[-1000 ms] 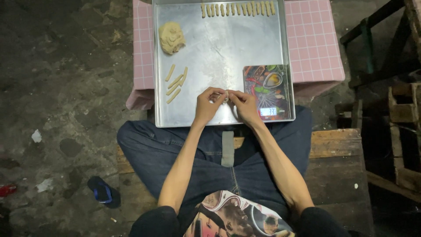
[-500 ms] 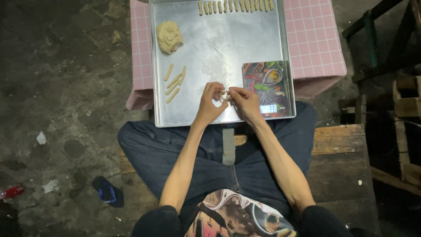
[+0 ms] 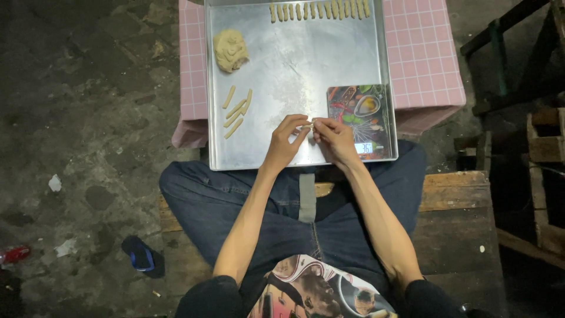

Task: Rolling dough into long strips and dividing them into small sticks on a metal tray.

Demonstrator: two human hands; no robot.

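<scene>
Both hands — left hand, right hand — pinch a small dough piece btwn fingertips over metal tray, beside kitchen scale.

I see a low surface covered with a pink checked cloth that hangs over its near edge. A big shiny metal tray lies flat on it and takes up most of the middle, with the cloth showing on both sides. I sit on a worn wooden bench, its planks bare to my right. Under it all is a dark, stained concrete floor, where a blue sandal and a few scraps of litter lie to my left.
</scene>
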